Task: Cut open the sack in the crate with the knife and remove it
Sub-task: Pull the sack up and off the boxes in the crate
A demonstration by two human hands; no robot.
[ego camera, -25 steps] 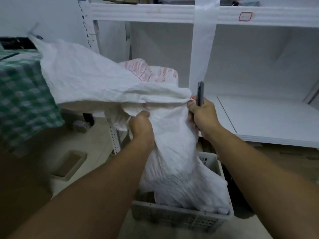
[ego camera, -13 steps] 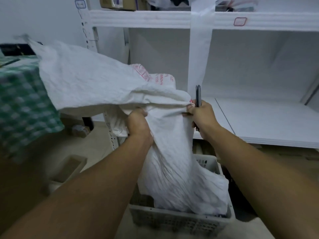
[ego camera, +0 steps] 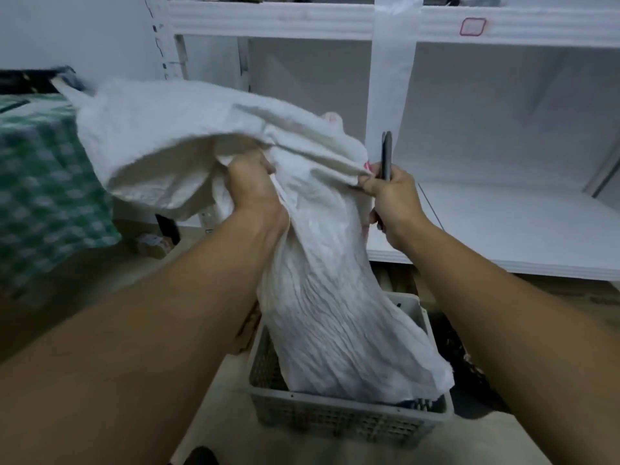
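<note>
Sack (ego camera: 322,297) hangs half out of the crate (ego camera: 339,419). My left hand (ego camera: 255,189) grips its bunched top; my right hand (ego camera: 391,199) pinches its edge and the knife (ego camera: 386,152), above the crate.

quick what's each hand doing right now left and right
Left hand: closed, gripping the sack.
Right hand: closed, holding the knife and pinching the sack's edge.

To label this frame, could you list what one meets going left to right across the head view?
Checked cloth → left hand → right hand with the knife → bare shelf board.
</note>
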